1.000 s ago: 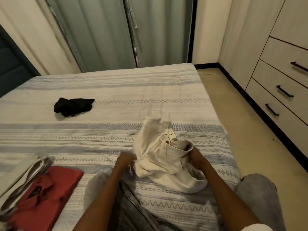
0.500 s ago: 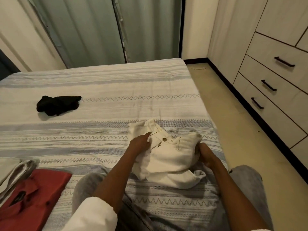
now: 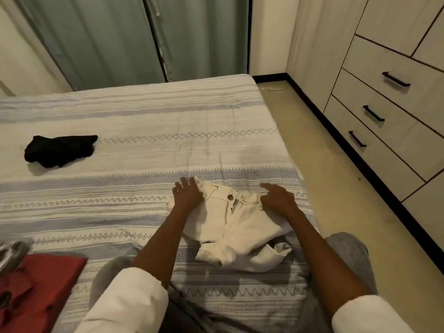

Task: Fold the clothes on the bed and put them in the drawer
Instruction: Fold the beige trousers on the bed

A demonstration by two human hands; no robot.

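Both hands flat with fingers spread, left hand [image 3: 186,194] and right hand [image 3: 278,199] pressing the cream button-fly denim shorts [image 3: 236,227] onto the striped bed [image 3: 149,111]; crumpled black garment [image 3: 60,150] far left unfolded, cupboard drawers [image 3: 384,116] right all closed.

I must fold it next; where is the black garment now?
In the head view, the black garment lies on the bed, far left, beyond the red shirt.
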